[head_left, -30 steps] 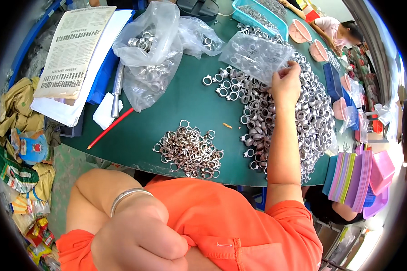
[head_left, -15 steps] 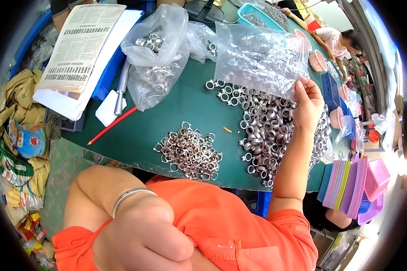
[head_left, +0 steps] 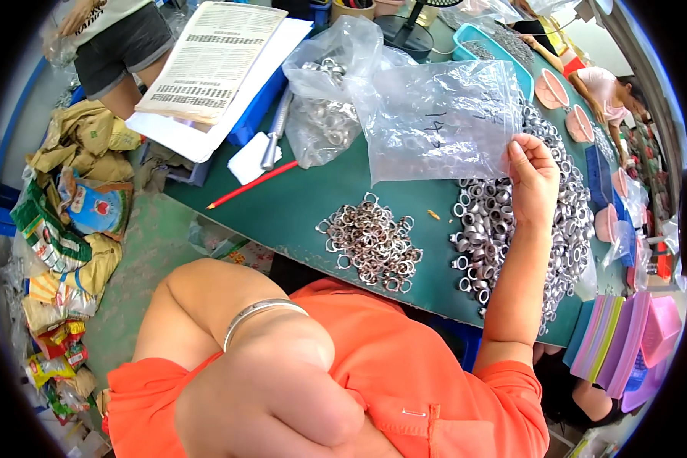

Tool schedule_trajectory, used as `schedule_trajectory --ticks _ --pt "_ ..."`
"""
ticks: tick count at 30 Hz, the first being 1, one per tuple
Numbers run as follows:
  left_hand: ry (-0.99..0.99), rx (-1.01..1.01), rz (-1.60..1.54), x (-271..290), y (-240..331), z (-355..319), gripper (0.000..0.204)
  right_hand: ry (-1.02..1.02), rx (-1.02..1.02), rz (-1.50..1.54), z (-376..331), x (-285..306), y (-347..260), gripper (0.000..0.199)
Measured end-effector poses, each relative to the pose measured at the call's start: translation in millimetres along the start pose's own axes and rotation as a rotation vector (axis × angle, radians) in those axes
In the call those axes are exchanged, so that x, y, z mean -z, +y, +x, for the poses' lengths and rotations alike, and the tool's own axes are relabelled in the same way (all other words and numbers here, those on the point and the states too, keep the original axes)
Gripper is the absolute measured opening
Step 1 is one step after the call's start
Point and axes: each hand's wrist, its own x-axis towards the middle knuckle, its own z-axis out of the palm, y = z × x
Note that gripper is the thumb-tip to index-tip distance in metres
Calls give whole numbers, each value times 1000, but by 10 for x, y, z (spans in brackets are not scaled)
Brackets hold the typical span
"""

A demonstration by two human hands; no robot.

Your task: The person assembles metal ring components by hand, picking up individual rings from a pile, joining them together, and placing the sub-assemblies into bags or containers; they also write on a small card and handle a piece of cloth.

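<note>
My right hand pinches the right edge of a clear flat plastic bag with dark handwritten marks. The bag is held up over the table. Below and behind that hand spreads a large heap of grey metal ring clamps. Close to the view, my left hand is curled in front of the orange shirt, a silver bangle on its wrist. Its fingertips are hidden, so whatever they hold cannot be made out. A smaller pile of thin metal rings lies near the table's front edge.
The green table carries a red pencil, an open clear bag of rings and a printed booklet. A turquoise tray stands at the back. Stacked coloured baskets sit right. Other people are at far left and far right.
The view has swung left, so the table appears further right. The bag in my right hand has turned flatter, showing its marks clearly. A person has come into view at upper left.
</note>
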Motion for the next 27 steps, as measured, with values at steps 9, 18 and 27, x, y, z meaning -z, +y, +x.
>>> schedule_trajectory --ticks 9,18,27 --pt "333 -181 274 -289 254 20 22 -34 -70 30 -119 -60 40 9" --pt "-68 -3 -65 -213 387 -3 14 -20 -85 25 -217 -77 58 12" --pt "-94 194 278 -172 286 -58 7 11 -38 60 -305 -106 125 10"
